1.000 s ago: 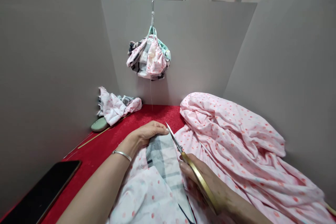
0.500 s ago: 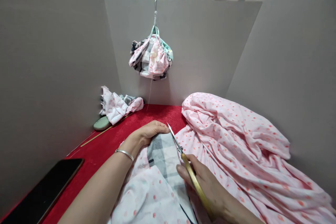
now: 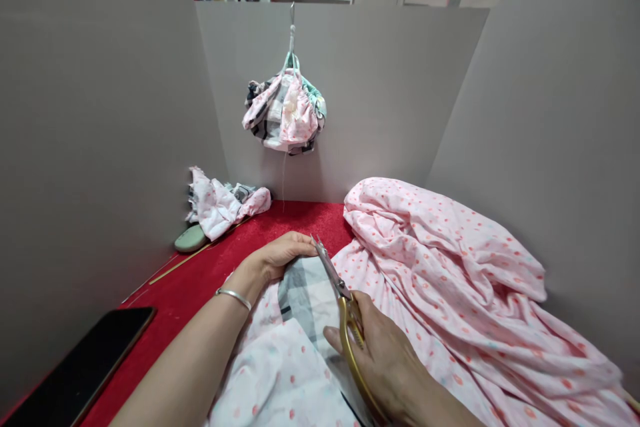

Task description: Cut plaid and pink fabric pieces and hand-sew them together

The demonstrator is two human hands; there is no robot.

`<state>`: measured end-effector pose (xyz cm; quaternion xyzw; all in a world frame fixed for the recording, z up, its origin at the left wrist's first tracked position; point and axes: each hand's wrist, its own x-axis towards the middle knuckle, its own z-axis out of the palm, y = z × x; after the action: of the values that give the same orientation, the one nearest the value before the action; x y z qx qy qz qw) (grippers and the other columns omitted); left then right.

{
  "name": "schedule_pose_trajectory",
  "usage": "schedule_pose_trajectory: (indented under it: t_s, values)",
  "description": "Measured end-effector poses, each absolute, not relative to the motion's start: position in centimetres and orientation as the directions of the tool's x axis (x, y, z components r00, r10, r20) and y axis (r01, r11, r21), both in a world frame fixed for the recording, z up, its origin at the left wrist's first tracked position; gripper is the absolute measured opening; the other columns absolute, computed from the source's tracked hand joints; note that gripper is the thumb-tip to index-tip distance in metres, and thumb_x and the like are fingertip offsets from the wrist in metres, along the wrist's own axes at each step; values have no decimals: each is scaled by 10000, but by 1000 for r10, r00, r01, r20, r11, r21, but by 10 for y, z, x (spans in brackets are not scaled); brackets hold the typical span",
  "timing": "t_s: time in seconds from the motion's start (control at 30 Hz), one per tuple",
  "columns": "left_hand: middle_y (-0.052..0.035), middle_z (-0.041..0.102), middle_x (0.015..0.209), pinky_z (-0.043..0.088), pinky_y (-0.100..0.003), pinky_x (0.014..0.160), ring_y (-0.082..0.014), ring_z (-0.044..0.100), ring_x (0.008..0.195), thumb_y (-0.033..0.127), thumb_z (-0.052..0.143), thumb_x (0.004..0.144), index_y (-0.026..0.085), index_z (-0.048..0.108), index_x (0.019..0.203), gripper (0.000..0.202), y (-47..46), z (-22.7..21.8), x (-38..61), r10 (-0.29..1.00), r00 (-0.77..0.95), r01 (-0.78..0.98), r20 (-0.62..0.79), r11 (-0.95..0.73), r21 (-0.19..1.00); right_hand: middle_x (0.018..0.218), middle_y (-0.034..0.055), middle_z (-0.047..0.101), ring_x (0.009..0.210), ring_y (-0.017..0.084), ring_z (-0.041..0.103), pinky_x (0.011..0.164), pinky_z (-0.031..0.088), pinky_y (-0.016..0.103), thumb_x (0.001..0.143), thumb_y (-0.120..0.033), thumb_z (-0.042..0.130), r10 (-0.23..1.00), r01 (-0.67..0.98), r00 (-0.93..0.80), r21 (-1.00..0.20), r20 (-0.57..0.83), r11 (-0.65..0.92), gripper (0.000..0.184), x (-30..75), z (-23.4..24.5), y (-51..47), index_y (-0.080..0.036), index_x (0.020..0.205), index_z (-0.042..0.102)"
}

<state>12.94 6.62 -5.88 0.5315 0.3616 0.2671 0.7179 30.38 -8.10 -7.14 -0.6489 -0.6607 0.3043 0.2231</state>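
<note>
Grey board partitions surround a table covered in red felt. A large rumpled pink polka-dot cloth heaps up on the right, and a white cloth with pink dots and a grey plaid section lies between the hands. A gathered pink-and-plaid fabric bundle hangs against the back partition. A black smartphone lies at the table's left edge. The left hand rests on the plaid, fingers extended and released. The right hand clenches gold-handled scissors, their steel blades just beside the left fingertips. A thin silver bangle circles the left wrist.
</note>
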Motion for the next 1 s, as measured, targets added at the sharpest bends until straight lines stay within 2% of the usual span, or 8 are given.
schedule_pose_trajectory:
  t_s: [0.23, 0.43, 0.53, 0.63, 0.73, 0.83, 0.9, 1.0]
  values:
    - [-46, 666, 629, 439, -238, 559, -123, 575, 529, 234, 747, 572, 86, 692, 768, 252, 66, -59, 131, 775, 595, -7, -214, 271, 963, 897, 64, 626, 810, 229, 567, 680, 343, 292, 794, -432, 534, 995, 696, -72, -718, -69, 1, 297, 306, -72, -80, -216, 983, 459]
    - [-3, 610, 544, 384, -202, 487, -88, 519, 461, 236, 755, 563, 110, 641, 640, 187, 67, -59, 132, 783, 594, -3, -186, 233, 972, 790, 50, 637, 702, 207, 572, 614, 333, 271, 822, -432, 505, 995, 694, -75, -720, -59, 10, 240, 309, -80, -80, -216, 903, 441]
    - [18, 576, 520, 352, -192, 469, -70, 478, 442, 253, 764, 557, 124, 596, 588, 214, 67, -60, 133, 794, 583, 6, -173, 208, 978, 765, 48, 645, 668, 192, 579, 598, 336, 259, 844, -378, 480, 996, 700, -87, -713, -15, 51, 178, 312, -87, -77, -209, 892, 457]
    - [16, 581, 548, 358, -201, 484, -76, 482, 461, 293, 765, 560, 130, 598, 618, 240, 68, -61, 135, 809, 563, 36, -165, 176, 984, 753, 59, 658, 664, 192, 595, 591, 348, 256, 861, -374, 459, 997, 723, -79, -688, 16, 68, 193, 319, -88, -71, -192, 910, 500]
    - [19, 574, 569, 356, -210, 493, -84, 483, 477, 355, 746, 579, 138, 610, 677, 274, 69, -63, 136, 848, 511, 80, -142, 117, 990, 784, 96, 676, 709, 215, 621, 597, 359, 268, 869, -373, 452, 1000, 831, 6, -556, 27, 10, 229, 335, -84, -62, -168, 929, 535]
    - [28, 560, 588, 333, -209, 489, -80, 464, 486, 419, 702, 615, 148, 609, 725, 307, 70, -65, 135, 893, 441, 144, -90, 29, 989, 801, 143, 682, 727, 261, 639, 583, 358, 299, 855, -286, 446, 994, 971, 94, -225, 56, -79, 242, 357, -84, -56, -120, 999, 547]
    - [21, 567, 606, 335, -217, 504, -87, 465, 508, 450, 674, 636, 142, 614, 750, 334, 70, -64, 135, 910, 409, 215, -67, -25, 976, 795, 178, 679, 725, 298, 639, 582, 367, 329, 843, -244, 450, 992, 994, 96, -68, 87, -90, 270, 367, -85, -57, -84, 1033, 557]
    - [-4, 603, 671, 374, -240, 582, -125, 517, 614, 463, 673, 631, 122, 631, 816, 390, 61, -51, 130, 930, 367, 345, -32, -105, 933, 859, 230, 666, 836, 343, 616, 646, 393, 373, 843, -186, 450, 992, 999, 46, -18, 122, -44, 218, 369, -81, -68, -98, 951, 617]
